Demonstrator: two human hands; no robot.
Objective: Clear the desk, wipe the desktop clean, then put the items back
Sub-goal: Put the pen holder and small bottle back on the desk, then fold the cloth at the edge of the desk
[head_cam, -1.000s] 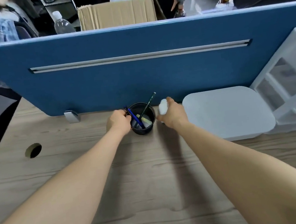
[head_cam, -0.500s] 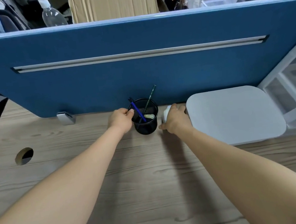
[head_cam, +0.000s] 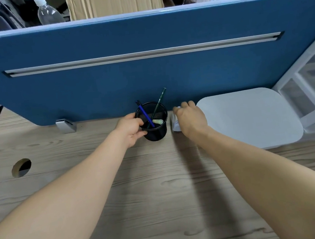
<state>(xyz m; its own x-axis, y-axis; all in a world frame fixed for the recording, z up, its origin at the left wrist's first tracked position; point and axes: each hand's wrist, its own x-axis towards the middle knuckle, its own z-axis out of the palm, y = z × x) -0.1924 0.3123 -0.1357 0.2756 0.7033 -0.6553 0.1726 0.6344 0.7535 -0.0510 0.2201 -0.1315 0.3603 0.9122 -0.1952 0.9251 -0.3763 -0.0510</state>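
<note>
left hand (head_cam: 131,129) grips pen holder (head_cam: 155,132) | right hand (head_cam: 190,119) holds small white object (head_cam: 175,125)

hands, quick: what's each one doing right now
Left hand: grips the black mesh pen cup by its rim and side.
Right hand: curled over a small white object, apparently holding it.

Left hand (head_cam: 129,129) grips the black mesh pen cup (head_cam: 154,127) at its rim — blue pen (head_cam: 145,115) and dark pencil (head_cam: 158,104) inside. Right hand (head_cam: 190,119) rests on a small white object (head_cam: 175,125) just beside the cup, on the wooden tabletop (head_cam: 150,188). Blue partition (head_cam: 148,77) behind; white lid-like panel (head_cam: 249,117) at right.
</note>
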